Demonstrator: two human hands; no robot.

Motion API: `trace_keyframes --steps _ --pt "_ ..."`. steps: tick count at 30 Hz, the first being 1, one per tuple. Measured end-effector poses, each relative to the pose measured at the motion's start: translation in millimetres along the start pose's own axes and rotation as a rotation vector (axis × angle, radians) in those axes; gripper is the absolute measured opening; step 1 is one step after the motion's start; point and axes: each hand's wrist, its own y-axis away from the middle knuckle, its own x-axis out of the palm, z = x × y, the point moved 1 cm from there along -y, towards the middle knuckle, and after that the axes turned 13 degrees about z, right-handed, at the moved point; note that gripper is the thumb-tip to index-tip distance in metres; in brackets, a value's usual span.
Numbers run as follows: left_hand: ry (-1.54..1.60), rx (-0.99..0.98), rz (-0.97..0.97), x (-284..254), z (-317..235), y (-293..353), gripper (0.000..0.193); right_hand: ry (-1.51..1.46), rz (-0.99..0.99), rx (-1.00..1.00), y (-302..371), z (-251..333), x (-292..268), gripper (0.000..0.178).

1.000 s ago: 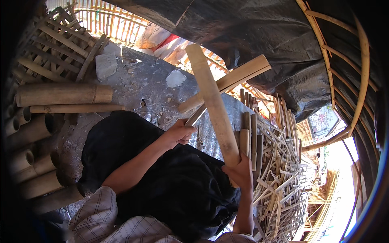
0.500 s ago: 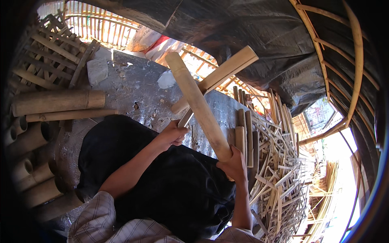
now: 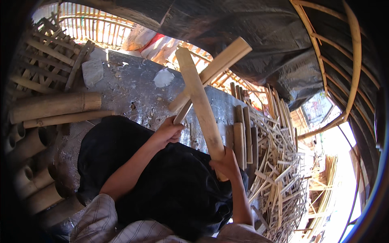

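Note:
My right hand (image 3: 227, 163) is closed around the lower end of a long pale bamboo piece (image 3: 197, 95), which slants up and away to the left. My left hand (image 3: 167, 131) grips a narrow flat bar (image 3: 183, 112) that runs up behind this bamboo; its exact kind does not show. A second bamboo piece (image 3: 229, 58) crosses behind the first, sloping up to the right. Whether the bar is fixed in that second piece is hidden at the crossing. Black cloth (image 3: 162, 182) covers my lap beneath both hands.
Bamboo tubes (image 3: 56, 106) lie at the left, with several more stacked below. A pale block (image 3: 93, 73) sits on the dark surface (image 3: 137, 85) ahead. Upright bamboo pieces (image 3: 239, 141) and a heap of split strips (image 3: 279, 182) are at right. Black sheeting (image 3: 243, 24) hangs overhead.
The bamboo in my right hand has become steeper, its top moving right and its lower end left. The crossing piece has shifted slightly up and left. Both hands keep their hold.

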Motion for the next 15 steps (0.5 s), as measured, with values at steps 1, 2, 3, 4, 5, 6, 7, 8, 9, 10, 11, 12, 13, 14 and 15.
trace_keyframes --steps 1,2,3,4,5,6,7,8,9,10,11,12,13,14,15 --pt "-0.014 -0.016 0.016 -0.3 6.8 -7.4 0.033 -0.098 0.062 0.069 12.4 16.2 -10.5 0.056" --pt "0.004 0.002 0.024 -0.3 8.2 -9.7 0.033 -0.093 0.037 0.003 19.3 25.4 -18.6 0.056" --pt "0.017 -0.001 0.038 -0.6 11.3 -9.9 0.032 -0.104 0.004 -0.052 28.5 30.0 -22.4 0.056" --pt "0.022 -0.005 0.055 0.7 9.0 -10.1 0.032 -0.121 -0.034 -0.111 35.2 34.2 -25.3 0.056" --pt "0.006 -0.023 0.056 -0.7 5.9 -7.1 0.028 -0.133 -0.076 -0.147 37.6 41.2 -30.0 0.052" --pt "0.006 -0.046 0.033 4.6 2.9 -7.6 0.026 -0.142 -0.123 -0.179 44.1 52.8 -36.0 0.050" --pt "-0.001 -0.035 0.024 0.5 -1.1 -5.5 0.024 -0.159 -0.155 -0.220 43.4 64.7 -37.6 0.049" --pt "0.028 -0.025 0.047 -8.8 0.9 -1.4 0.023 -0.141 -0.207 -0.234 47.0 78.8 -31.3 0.047" --pt "0.042 -0.021 0.016 -13.3 5.3 -5.9 0.019 -0.094 -0.294 -0.312 36.5 68.4 -27.5 0.045" --pt "0.027 -0.022 -0.023 -6.3 3.9 -6.4 0.019 -0.048 -0.379 -0.385 24.0 52.3 -20.2 0.042" --pt "0.018 -0.011 -0.025 -11.4 0.6 -4.5 0.019 -0.112 -0.277 -0.225 19.1 58.0 -11.8 0.043" --pt "0.016 -0.001 -0.006 -8.3 -0.5 -6.3 0.020 -0.057 -0.251 -0.253 7.1 29.0 -8.2 0.048" --pt "0.001 -0.020 -0.015 -6.0 1.2 -9.3 0.020 0.020 -0.187 -0.155 -2.0 4.0 -4.9 0.050" --pt "-0.021 -0.026 -0.043 -8.7 1.9 -9.5 0.020 0.093 -0.106 -0.073 -8.5 -9.6 0.4 0.053" --pt "-0.043 -0.032 -0.071 -11.0 0.7 -8.2 0.021 0.051 -0.072 -0.017 -5.4 -9.9 4.1 0.054"
